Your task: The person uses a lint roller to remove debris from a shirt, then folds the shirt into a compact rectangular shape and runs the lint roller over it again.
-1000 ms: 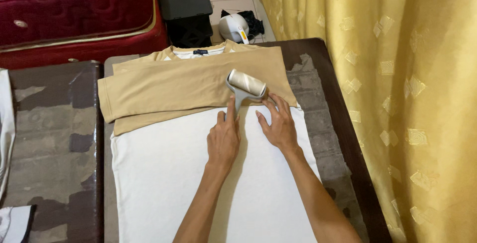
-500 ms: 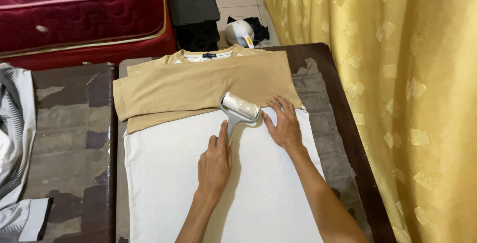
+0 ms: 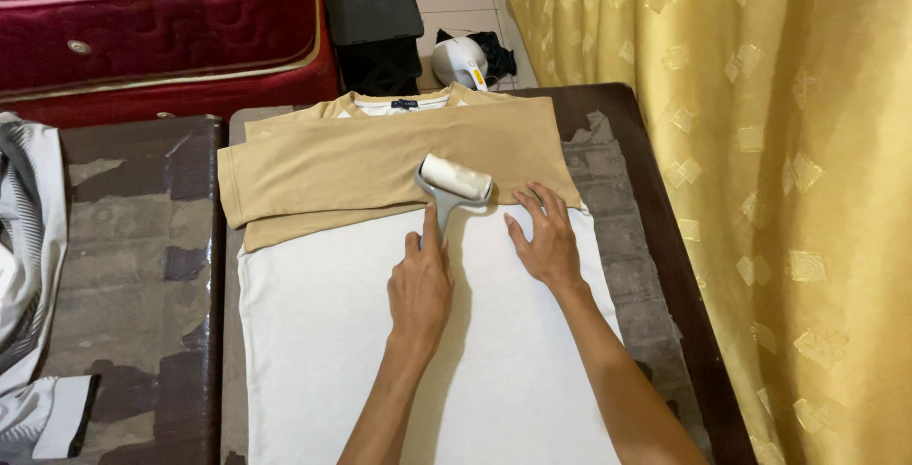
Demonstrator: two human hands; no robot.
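A tan and white shirt [image 3: 380, 161] lies flat on the dark table [image 3: 646, 199], its tan sleeves folded across the chest and its white body [image 3: 323, 332] toward me. My left hand [image 3: 421, 284] grips the grey handle of a lint roller [image 3: 454, 183], whose pale roll rests on the tan fabric near the lower edge of the fold. My right hand [image 3: 543, 237] presses flat on the shirt just right of the roller, fingers spread over the tan edge.
A yellow patterned curtain [image 3: 760, 142] hangs along the right side. Beyond the table are a red mattress [image 3: 142, 18], a black box [image 3: 375, 18] and a white handheld appliance [image 3: 461, 58] on the floor. Striped white clothing [image 3: 24, 237] lies at the left.
The roller moved toward me along the tan fabric, then back away again. My right hand stayed pressed on the shirt. The view shifted slightly.
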